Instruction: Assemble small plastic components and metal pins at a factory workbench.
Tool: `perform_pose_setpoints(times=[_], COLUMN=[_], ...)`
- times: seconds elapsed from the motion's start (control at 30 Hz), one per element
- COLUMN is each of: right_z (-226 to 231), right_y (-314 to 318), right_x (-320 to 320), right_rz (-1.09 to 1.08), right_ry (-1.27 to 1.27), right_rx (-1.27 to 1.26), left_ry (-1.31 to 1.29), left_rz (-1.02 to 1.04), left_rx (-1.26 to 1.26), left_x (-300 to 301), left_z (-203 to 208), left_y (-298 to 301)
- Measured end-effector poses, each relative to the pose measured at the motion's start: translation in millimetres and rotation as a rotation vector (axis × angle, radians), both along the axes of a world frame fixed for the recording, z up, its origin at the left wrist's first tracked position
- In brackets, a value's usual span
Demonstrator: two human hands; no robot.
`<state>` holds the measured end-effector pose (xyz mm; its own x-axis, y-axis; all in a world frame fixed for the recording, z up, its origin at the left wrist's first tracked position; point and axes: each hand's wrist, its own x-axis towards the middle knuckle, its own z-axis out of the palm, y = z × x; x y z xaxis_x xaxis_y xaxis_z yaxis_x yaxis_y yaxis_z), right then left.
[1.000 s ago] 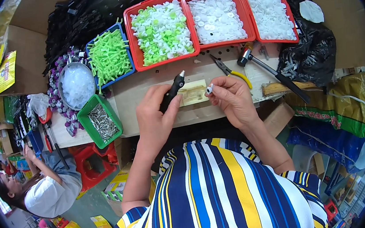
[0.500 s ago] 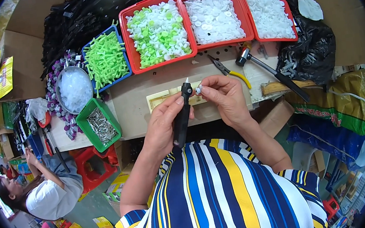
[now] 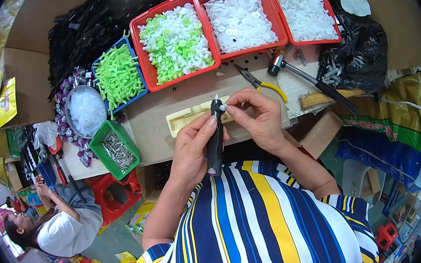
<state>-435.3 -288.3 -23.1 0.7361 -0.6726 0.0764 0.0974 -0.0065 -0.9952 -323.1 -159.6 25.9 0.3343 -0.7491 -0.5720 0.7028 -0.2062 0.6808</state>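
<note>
Small White Part (image 3: pixel 223 107) Pinched at Slim Black Cylindrical Handle (image 3: pixel 215 144)

The pale-tipped handle is held across the front edge of the pale flat surface (image 3: pixel 152 140), the left hand (image 3: pixel 189 146) wrapping it in a closed grip. The right hand (image 3: pixel 261 118) pinches the part between thumb and forefinger, seemingly touching the handle's upper side. The step looks like joining the two; the next move calls for steady alignment. Just beyond lies a cream recessed block (image 3: pixel 177 121).

A hammer (image 3: pixel 323 88) lies near yellow-handled pliers (image 3: pixel 260 82).
</note>
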Motion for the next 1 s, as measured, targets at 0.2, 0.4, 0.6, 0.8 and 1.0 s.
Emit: perform_pose_setpoints(times=[0.2,0.4,0.6,0.8,1.0], right_z=[5,9,9,16,31], right_y=[-2,-3,-8,-22,-31], right_x=[0,0,1,0,-2], right_rz=[-0.041,-0.065,-0.035,0.107,0.195], right_ry=[-0.003,-0.007,-0.075,-0.067,0.098], right_rx=[-0.263,-0.262,-0.283,-0.443,-0.937], left_ry=[-0.063,-0.056,-0.089,-0.202,-0.221], left_rz=[-0.009,-0.015,-0.024,-0.092,-0.173], left_rx=[-0.016,0.002,-0.003,-0.028,-0.066], left_x=[-5,-8,-11,-9,-6], left_z=[-1,1,4,-2,4], left_y=[-2,-4,-3,4,1])
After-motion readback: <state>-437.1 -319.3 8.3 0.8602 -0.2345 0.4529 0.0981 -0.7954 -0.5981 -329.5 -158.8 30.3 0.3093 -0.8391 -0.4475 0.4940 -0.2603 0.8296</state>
